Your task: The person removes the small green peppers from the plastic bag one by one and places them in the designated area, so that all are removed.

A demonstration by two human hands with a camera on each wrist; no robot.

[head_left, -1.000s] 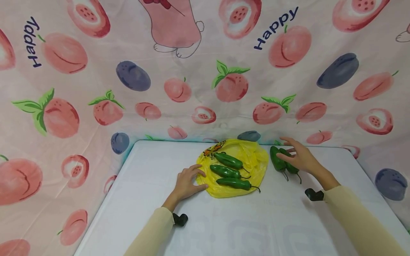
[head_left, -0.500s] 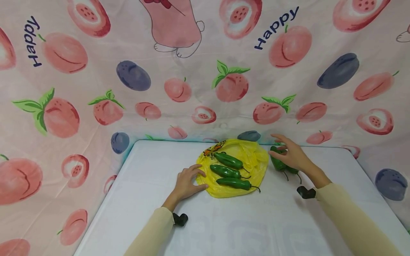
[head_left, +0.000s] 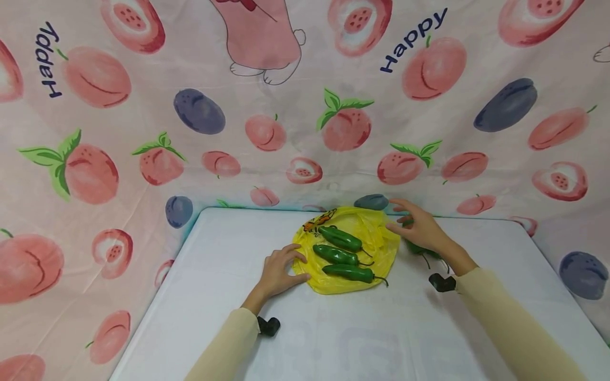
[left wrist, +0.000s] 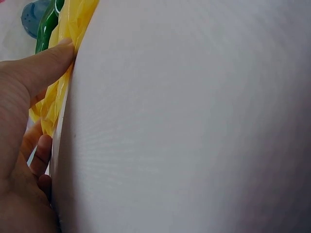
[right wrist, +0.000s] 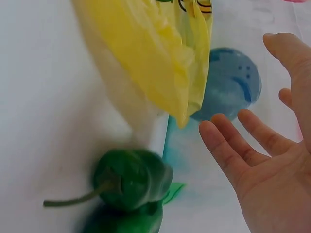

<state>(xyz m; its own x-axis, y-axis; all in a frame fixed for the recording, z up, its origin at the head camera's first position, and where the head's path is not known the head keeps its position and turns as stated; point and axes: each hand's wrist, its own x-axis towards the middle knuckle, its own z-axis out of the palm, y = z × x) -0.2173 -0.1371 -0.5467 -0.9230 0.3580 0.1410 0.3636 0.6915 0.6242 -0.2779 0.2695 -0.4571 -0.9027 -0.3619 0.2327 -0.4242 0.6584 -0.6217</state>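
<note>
At left, a person's bare left hand (head_left: 277,273) rests at the near-left edge of a crumpled yellow plastic bag (head_left: 320,284), thumb and fingers apart, the thumb touching the plastic. On the flattened bag lie three glossy, long green peppers (head_left: 335,255) in a loose stack of rows, their long axes running roughly left to right, slim stems to the right; the left hand is nearer their blunt ends. At right, the bare right hand (head_left: 424,228) hovers beside the bag's right edge, its fingers spread and holding nothing; whether a fingertip brushes the plastic cannot be told. Partly hidden below that hand, two more green peppers (head_left: 418,250) lie side by side on the counter, just right of the bag, stems toward the person. The white-covered counter (head_left: 333,328) meets a pale pink cloth backdrop (head_left: 295,95) printed with peaches, blue fruit and the word "Happy."
</note>
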